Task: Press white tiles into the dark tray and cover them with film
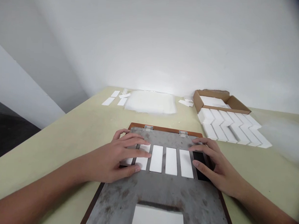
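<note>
A grey metal template plate [161,194] lies on a brown hinged board in front of me. It has a row of upright slots; several hold white rectangular pieces [171,160], and the rightmost slot [200,162] is dark and empty. My left hand [118,156] lies flat over the left slots, fingers stretched across the white pieces there. My right hand [215,166] rests open at the plate's right edge, fingers beside the empty slot. A larger white piece [158,218] shows in a cut-out at the plate's near end.
A pale green table [72,135] carries everything. At the back right, a cardboard box [220,101] and rows of white blocks [233,128]. A stack of clear sheets [151,101] and loose white strips [115,98] lie at the back. White wall behind.
</note>
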Demonstrator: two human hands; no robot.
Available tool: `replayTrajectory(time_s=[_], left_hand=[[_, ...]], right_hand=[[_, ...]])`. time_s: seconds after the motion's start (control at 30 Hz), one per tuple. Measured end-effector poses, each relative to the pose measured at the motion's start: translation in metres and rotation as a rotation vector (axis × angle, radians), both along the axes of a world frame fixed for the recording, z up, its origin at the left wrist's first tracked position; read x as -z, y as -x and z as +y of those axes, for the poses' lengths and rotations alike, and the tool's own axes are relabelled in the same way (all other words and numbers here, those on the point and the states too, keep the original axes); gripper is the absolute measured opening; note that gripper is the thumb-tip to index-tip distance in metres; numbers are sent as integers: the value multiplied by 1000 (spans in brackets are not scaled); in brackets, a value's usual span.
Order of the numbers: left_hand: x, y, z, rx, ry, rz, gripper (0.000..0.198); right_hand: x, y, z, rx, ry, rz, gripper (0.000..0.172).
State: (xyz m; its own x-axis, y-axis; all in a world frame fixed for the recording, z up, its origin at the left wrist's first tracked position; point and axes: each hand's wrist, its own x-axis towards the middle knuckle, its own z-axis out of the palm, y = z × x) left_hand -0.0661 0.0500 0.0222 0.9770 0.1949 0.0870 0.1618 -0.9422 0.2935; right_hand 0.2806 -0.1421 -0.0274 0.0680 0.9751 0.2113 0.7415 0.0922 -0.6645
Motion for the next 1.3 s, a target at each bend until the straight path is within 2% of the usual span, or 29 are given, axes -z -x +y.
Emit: replayTrajectory(time_s=[0.13,0.3,0.43,0.63,0.9,1.3], left_hand=[[1,-1,1,-8,5,10,38],[3,0,0,-4,10,-50,51],[-1,6,2,11,-26,-92,42],[-9,24,15,-104,-18,-15,56],[-13,24,19,-55,11,50,41],[-19,28,19,-89,-3,33,48]], right_hand=[[0,-1,-1,1,-4,-12,28],[1,-1,-1,6,6,-5,28],[2,0,0,3,-6,-1,29],[6,-3,-1,4,2,-6,30],[9,-4,-3,6,-6,-17,30],[12,-7,-3,0,-4,-18,31]])
